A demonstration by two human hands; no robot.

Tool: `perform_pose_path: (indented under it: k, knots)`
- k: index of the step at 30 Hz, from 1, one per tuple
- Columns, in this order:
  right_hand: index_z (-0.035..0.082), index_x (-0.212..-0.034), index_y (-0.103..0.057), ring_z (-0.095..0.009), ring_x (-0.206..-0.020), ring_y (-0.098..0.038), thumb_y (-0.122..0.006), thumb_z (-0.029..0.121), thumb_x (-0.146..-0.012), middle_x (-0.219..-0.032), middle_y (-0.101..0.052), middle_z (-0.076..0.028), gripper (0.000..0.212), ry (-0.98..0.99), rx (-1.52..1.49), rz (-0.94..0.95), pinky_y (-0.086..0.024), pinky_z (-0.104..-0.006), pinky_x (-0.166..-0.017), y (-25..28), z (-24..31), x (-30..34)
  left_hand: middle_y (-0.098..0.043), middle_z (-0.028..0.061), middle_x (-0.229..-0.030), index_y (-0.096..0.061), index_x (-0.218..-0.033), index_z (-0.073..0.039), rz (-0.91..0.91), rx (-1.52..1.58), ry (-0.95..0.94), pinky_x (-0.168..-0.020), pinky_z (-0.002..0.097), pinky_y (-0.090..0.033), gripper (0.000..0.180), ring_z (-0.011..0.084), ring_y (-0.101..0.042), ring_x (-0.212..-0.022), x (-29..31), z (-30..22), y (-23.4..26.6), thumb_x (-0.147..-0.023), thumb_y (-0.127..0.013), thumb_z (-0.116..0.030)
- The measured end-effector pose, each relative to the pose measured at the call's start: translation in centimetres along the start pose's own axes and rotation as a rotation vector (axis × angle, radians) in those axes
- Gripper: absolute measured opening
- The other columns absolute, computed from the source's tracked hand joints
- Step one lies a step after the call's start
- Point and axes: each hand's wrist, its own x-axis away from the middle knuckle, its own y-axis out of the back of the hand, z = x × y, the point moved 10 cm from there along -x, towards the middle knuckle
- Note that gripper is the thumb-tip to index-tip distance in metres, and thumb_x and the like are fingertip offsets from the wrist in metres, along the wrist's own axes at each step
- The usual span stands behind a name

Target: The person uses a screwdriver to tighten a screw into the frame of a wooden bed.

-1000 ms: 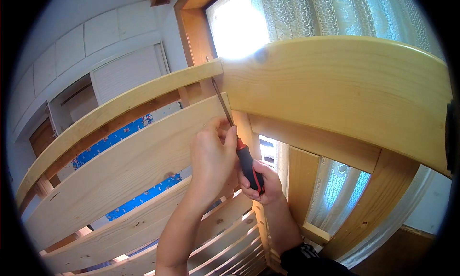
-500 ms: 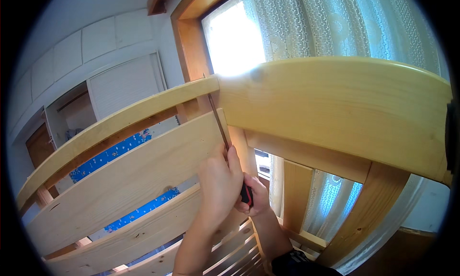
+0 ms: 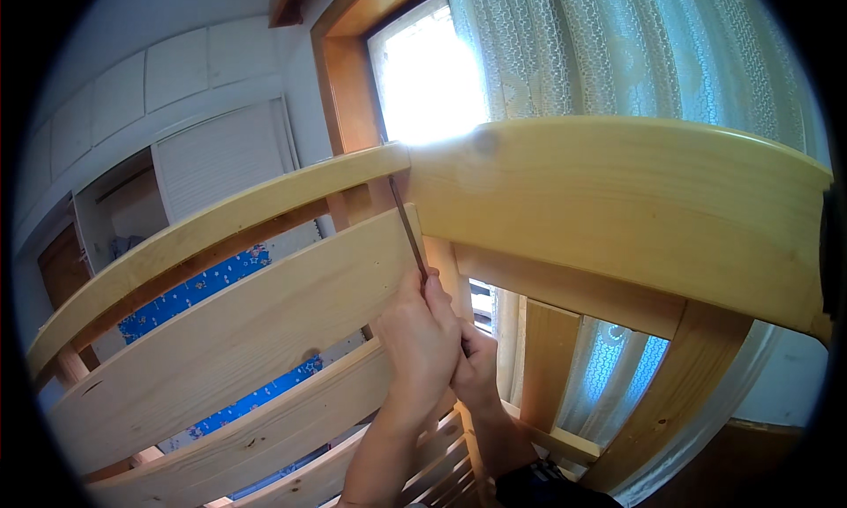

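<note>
Screwdriver (image 3: 408, 230), thin dark shaft, gripped by fingers of both hands (image 3: 441, 345).

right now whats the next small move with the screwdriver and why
Probably keep the screwdriver pressed straight up into the corner joint and turn it. Its tip sits where the top rail meets the curved end board, the left hand steadies the shaft and the right hand is behind it.

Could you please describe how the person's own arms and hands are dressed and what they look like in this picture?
Both hands are bare, with no gloves, rings or watch visible. The left hand joins a bare forearm with no sleeve in view. The right hand leads to a bare wrist, and a dark sleeve edge shows at the lower edge of the picture.
</note>
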Motion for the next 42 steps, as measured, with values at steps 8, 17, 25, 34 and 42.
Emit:
perform_pose_path:
  k: [8, 17, 25, 34, 42]
  knots:
    - [0.004, -0.105, -0.053, -0.009, -0.035, -0.036, -0.046, 0.037, -0.093, -0.056, -0.050, -0.003, 0.036, -0.599, -1.038, 0.251, -0.029, -0.0213, -0.034, -1.7, -4.7, 2.9, -0.059, 0.0128, -0.061, -0.058, -0.085, 0.004, -0.004, 0.021, -0.010, -0.051, 0.0325, -0.044, 0.018, 0.0215, -0.059, -0.054, -0.5, -0.3, -0.5, -0.089, -0.048, -0.011]
    - [0.002, -0.088, -0.055, -0.007, -0.035, -0.036, -0.046, 0.034, -0.091, -0.053, -0.046, -0.001, 0.034, -0.377, -0.681, 0.148, -0.026, -0.0189, -0.034, -2.2, -3.7, 1.8, -0.062, 0.0161, -0.067, -0.060, -0.093, 0.004, 0.122, 0.027, 0.063, -0.054, 0.0328, -0.047, 0.023, 0.0243, -0.063, -0.060, 0.3, 0.5, 0.2, -0.090, -0.049, -0.016]
    - [-0.002, -0.076, -0.056, -0.006, -0.051, -0.046, -0.060, 0.013, -0.083, -0.061, -0.051, -0.001, 0.016, 0.138, 0.281, -0.253, -0.034, -0.0212, -0.045, 2.0, 0.0, 1.5, -0.063, 0.0149, -0.067, -0.058, -0.086, 0.003, 0.120, 0.064, 0.101, -0.055, 0.0333, -0.047, 0.020, 0.0261, -0.063, -0.059, 0.1, 0.2, -0.6, -0.091, -0.047, -0.013]
    - [0.000, -0.102, -0.048, -0.007, -0.041, -0.037, -0.049, 0.021, -0.091, -0.068, -0.048, -0.004, 0.024, -0.558, -0.860, 0.186, -0.026, -0.0193, -0.035, -1.5, -4.0, 3.4, -0.059, 0.0139, -0.060, -0.054, -0.076, -0.002, 0.057, 0.048, 0.099, -0.049, 0.0396, -0.044, 0.017, 0.0322, -0.059, -0.054, 0.0, 0.2, -0.2, -0.088, -0.051, -0.014]
    - [0.000, -0.088, -0.054, -0.008, -0.039, -0.039, -0.049, 0.024, -0.091, -0.060, -0.049, -0.001, 0.024, -0.665, -0.956, 0.101, -0.027, -0.0189, -0.033, -2.7, -4.9, 2.8, -0.059, 0.0150, -0.061, -0.055, -0.078, -0.002, 0.098, -0.247, 0.029, -0.048, 0.0376, -0.044, 0.018, 0.0313, -0.060, -0.054, 0.2, -0.9, 1.1, -0.087, -0.056, -0.018]
